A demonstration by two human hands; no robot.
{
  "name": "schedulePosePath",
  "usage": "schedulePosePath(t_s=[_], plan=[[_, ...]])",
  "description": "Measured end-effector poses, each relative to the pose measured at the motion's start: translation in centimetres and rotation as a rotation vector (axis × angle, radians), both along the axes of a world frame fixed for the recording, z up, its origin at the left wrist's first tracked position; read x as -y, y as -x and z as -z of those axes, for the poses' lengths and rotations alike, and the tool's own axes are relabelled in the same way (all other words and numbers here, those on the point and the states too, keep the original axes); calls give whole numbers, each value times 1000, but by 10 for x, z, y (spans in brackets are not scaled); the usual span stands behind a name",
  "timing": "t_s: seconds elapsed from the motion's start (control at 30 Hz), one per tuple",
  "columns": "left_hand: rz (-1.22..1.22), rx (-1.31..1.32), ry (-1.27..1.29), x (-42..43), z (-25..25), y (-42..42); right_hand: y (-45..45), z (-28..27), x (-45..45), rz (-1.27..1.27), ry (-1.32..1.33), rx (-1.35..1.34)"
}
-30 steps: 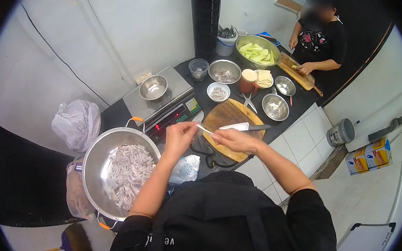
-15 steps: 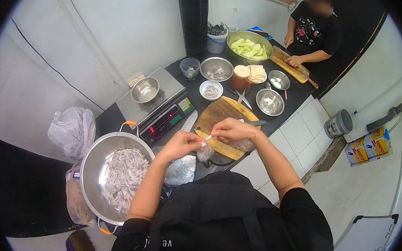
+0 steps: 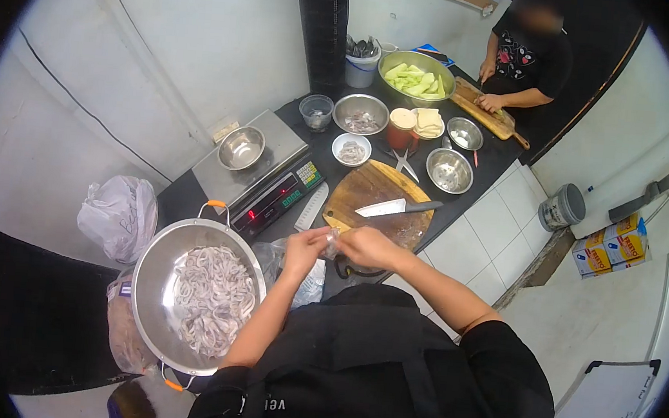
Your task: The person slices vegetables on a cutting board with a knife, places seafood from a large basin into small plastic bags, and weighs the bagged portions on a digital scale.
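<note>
My left hand (image 3: pixel 305 251) is closed, pinching a small clear plastic bag (image 3: pixel 332 245) at the near edge of the cutting board. From the other side my right hand (image 3: pixel 367 248) grips the same bag, its fingers bent together. What the bag contains is mostly hidden by my fingers. Just beyond them, a knife with a dark handle (image 3: pixel 423 206) lies on the round wooden cutting board (image 3: pixel 352 187). Left of my forearm stands a large steel pot (image 3: pixel 158 274) with pale strips of what looks like squid or tripe (image 3: pixel 213 298).
A digital scale (image 3: pixel 281 193) carries a steel bowl (image 3: pixel 242 148). Several bowls, scissors (image 3: pixel 405 164) and a red mug (image 3: pixel 400 137) stand behind the board. At the far end a person (image 3: pixel 518 66) cuts on another board (image 3: pixel 498 125), near a basin of green vegetable pieces (image 3: pixel 415 80).
Both hands have come down and nearer to me, off the cutting board, with the bag between them. The knife on the board is now uncovered. The co-worker's knife hand has shifted slightly.
</note>
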State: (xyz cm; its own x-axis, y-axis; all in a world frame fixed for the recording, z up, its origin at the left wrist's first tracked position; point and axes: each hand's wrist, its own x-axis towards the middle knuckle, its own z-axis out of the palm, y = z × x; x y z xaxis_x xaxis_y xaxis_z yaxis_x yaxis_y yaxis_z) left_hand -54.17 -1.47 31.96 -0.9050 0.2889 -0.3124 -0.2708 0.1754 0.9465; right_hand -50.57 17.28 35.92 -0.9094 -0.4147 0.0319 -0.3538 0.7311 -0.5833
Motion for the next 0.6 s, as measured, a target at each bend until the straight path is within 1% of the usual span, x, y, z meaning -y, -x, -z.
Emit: schedulePosePath(t_s=[0.03, 0.07, 0.1, 0.13, 0.17, 0.2, 0.23, 0.27, 0.33, 0.37, 0.4, 0.43, 0.47, 0.53, 0.6], plan=[[106, -180, 130, 0, -6, -2, 4, -11, -5, -4, 2, 3], [100, -173, 132, 0, -12, -3, 6, -23, -13, 64, 113, 74], [135, -265, 130, -1, -20, -1, 7, -30, -18, 131, 222, 148], [170, -359, 127, -3, -28, 0, 10, -30, -19, 124, 220, 155], [216, -426, 136, -7, -37, 0, 12, -30, -21, 138, 329, 236], [211, -423, 133, -10, -45, -2, 14, -31, -23, 153, 437, 315], [217, -411, 87, -13, -54, -3, 15, -38, -25, 169, 446, 440], [226, -399, 43, -14, -61, -4, 16, -44, -30, 168, 444, 438], [235, -388, -6, -13, -66, -5, 19, -53, -43, -146, 348, 115], [243, -369, -53, -13, -68, -7, 17, -57, -46, -139, 351, 113], [249, -370, -53, -13, -70, -10, 15, -62, -48, -154, 427, 182], [232, -347, -129, -14, -73, -12, 15, -65, -50, -170, 501, 250], [213, -324, -204, -15, -75, -14, 15, -63, -50, -166, 501, 246], [222, -294, -255, -17, -76, -16, 18, -54, -42, -250, 598, 414], [228, -260, -305, -20, -75, -16, 21, -43, -39, -255, 582, 414]])
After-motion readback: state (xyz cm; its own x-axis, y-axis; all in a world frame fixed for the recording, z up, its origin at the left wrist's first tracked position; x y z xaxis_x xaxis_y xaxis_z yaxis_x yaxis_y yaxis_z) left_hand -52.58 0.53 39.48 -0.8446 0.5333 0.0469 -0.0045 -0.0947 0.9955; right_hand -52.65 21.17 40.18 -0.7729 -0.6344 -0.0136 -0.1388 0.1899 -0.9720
